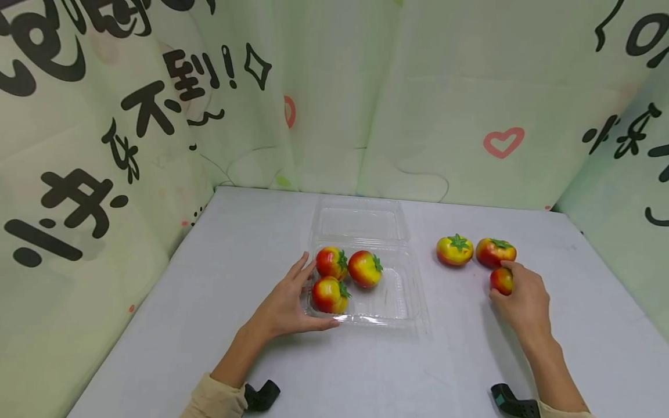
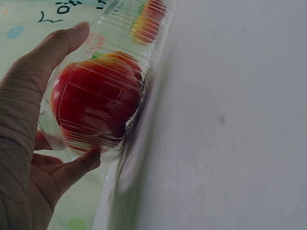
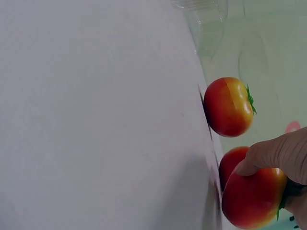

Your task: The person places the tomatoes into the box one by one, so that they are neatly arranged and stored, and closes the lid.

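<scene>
A clear plastic clamshell box (image 1: 397, 296) lies with its lid (image 1: 360, 223) folded back on the table. Three red-and-yellow tomatoes with green leafy tops, among them a front one (image 1: 328, 295), sit in its left part. My left hand (image 1: 284, 307) grips the box's near left corner, thumb along the front edge and fingers at the left side; in the left wrist view, a tomato (image 2: 96, 96) shows through the ribbed wall. At the right, my right hand (image 1: 525, 299) pinches another tomato (image 3: 252, 196) between thumb and fingers, just in front of a loose tomato (image 1: 493, 251).
Another loose tomato (image 1: 453, 251) stands on the white table (image 1: 418, 371), between the box and the right-hand tomatoes. A pale green curtain (image 1: 334, 104) with black writing and hearts hangs behind and on both sides. Dark wrist devices (image 1: 261, 396) are on both wrists.
</scene>
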`<state>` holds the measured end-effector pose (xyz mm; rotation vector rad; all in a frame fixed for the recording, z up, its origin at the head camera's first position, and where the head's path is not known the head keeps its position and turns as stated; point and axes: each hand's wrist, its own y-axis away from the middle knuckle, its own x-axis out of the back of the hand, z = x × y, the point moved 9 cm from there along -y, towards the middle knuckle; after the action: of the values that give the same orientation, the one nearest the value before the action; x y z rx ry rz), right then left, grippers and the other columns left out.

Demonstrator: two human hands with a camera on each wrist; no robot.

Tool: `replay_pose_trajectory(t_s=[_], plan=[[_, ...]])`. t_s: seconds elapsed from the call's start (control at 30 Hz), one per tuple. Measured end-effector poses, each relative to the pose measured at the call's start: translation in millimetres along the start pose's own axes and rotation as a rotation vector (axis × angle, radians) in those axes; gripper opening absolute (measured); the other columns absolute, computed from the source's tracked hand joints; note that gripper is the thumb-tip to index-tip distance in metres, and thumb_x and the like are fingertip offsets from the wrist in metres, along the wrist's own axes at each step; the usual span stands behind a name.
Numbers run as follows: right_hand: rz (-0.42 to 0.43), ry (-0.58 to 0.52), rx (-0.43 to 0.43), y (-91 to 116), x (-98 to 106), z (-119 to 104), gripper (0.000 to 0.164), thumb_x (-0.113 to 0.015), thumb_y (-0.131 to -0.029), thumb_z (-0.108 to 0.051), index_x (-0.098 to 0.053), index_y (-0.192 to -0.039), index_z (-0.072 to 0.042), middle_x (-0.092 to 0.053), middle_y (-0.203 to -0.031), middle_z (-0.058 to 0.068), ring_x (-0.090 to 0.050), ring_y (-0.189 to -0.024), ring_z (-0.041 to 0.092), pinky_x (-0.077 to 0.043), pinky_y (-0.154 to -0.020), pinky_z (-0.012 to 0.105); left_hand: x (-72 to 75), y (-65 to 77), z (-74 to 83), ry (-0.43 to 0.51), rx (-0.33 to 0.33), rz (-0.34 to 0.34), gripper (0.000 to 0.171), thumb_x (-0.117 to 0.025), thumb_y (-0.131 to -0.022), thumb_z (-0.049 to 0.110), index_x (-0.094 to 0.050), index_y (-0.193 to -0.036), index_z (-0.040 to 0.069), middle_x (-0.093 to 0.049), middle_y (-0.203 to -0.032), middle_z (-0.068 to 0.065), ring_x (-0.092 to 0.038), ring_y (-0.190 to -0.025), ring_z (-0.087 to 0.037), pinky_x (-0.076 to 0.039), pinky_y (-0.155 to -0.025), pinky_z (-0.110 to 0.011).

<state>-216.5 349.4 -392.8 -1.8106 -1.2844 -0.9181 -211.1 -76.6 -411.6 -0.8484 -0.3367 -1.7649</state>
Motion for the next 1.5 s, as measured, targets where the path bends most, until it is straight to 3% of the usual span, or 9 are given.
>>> replay_pose_trajectory(t_s=[0.6, 0.9, 1.5], plan=[[0.032, -0.042, 0.025, 3.7, 8.5, -31.3, 0.07, -0.076, -0.086, -0.002, -0.043, -0.148, 0.008, -0.046, -0.137, 0.039, -0.039, -0.125, 0.057, -0.041, -0.1, 0.076, -0.6, 0.2, -0.4, 0.008, 0.007, -0.002, 0.117, -0.091, -0.067, 0.056, -0.037, -0.158, 0.007, -0.022, -0.169, -0.016, -0.042, -0.146, -0.035, -0.048, -0.107, -0.054], [0.039, -0.051, 0.031, 6.1, 10.1, -45.8, 0.071, -0.077, -0.086, -0.003, -0.045, -0.148, 0.006, -0.047, -0.137, 0.037, -0.042, -0.125, 0.055, -0.046, -0.097, 0.073, -0.8, -0.1, -1.1, 0.017, 0.006, -0.006, 0.118, -0.092, -0.067, 0.055, -0.035, -0.159, 0.007, -0.022, -0.169, -0.015, -0.047, -0.143, -0.033, -0.048, -0.108, -0.052], [0.061, -0.086, 0.062, 12.7, 12.1, -58.5, 0.066, -0.078, -0.086, -0.005, -0.05, -0.144, 0.005, -0.05, -0.136, 0.036, -0.045, -0.122, 0.054, -0.047, -0.096, 0.072, -0.7, -1.2, -0.1, 0.005, -0.005, -0.007, 0.118, -0.092, -0.067, 0.054, -0.035, -0.159, 0.007, -0.024, -0.168, -0.015, -0.048, -0.142, -0.033, -0.048, -0.107, -0.051]])
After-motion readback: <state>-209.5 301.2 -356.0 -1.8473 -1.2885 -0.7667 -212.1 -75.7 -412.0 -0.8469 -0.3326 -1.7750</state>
